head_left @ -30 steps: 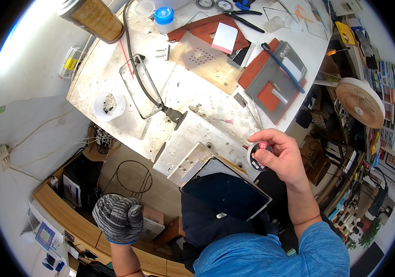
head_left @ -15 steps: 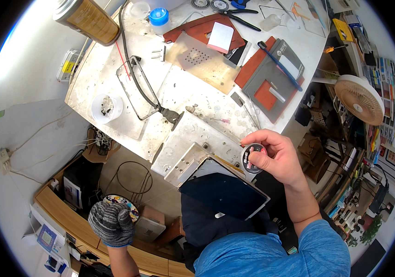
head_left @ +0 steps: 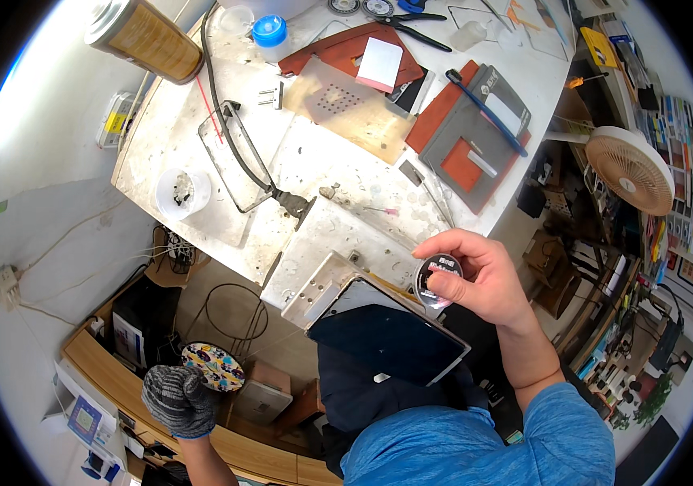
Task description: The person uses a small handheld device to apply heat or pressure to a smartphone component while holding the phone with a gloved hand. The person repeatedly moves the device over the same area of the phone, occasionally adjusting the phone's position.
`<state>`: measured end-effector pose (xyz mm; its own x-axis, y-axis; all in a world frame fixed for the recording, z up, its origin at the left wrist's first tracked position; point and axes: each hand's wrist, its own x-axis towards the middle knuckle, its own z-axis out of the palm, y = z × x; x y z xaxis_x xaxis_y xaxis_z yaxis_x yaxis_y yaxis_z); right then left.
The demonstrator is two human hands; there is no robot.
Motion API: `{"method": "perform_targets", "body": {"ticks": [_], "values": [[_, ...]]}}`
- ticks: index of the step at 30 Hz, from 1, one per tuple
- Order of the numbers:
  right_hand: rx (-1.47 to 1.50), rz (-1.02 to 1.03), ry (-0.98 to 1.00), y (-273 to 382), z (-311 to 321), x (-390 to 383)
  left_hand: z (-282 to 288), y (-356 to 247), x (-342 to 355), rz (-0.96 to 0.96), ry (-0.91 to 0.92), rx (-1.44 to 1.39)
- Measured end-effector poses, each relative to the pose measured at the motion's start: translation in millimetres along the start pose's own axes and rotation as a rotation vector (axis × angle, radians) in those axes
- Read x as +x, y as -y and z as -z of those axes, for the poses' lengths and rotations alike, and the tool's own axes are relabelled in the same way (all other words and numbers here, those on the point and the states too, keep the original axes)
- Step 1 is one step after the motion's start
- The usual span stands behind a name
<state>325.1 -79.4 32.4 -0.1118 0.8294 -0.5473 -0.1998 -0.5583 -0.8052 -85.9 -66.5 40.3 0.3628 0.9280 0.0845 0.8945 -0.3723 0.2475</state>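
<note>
My bare right hand (head_left: 484, 279) pinches a small round wire spool (head_left: 439, 279) with a dark label, just above the tablet's right corner. Below it, a tablet (head_left: 387, 332) with a dark glass face rests tilted against the near edge of a whitish metal heating plate (head_left: 342, 235), over my lap. Far to the lower left, my left hand (head_left: 180, 401) wears a grey knitted glove and is closed in a fist. A faint thin wire (head_left: 278, 342) runs from the tablet's left side toward that fist; its end inside the glove is hidden.
A thick black cable (head_left: 237, 150) plugs into the plate. Left of it stand a white cup (head_left: 182, 193) with scraps and a brown spray can (head_left: 148, 40). Tweezers (head_left: 435, 198), a grey mat (head_left: 480, 134) and pliers (head_left: 415, 31) lie farther off. A patterned round stool (head_left: 213, 366) is beside my left hand.
My left fist has moved a little farther left, uncovering more of the stool. My right hand with the spool has shifted slightly left, and the whole view has drifted a little.
</note>
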Motion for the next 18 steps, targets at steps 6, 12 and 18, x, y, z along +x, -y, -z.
{"method": "perform_targets", "body": {"ticks": [6,12,18], "values": [[-0.074,0.077,0.002,-4,-1,1,2,9,-10,0.044,-0.04,0.065],[-0.088,0.056,0.008,-2,1,0,7,21,-18,0.097,-0.01,0.037],[-0.057,0.05,-0.012,-1,-1,3,10,26,-23,0.147,-0.024,0.057]]}}
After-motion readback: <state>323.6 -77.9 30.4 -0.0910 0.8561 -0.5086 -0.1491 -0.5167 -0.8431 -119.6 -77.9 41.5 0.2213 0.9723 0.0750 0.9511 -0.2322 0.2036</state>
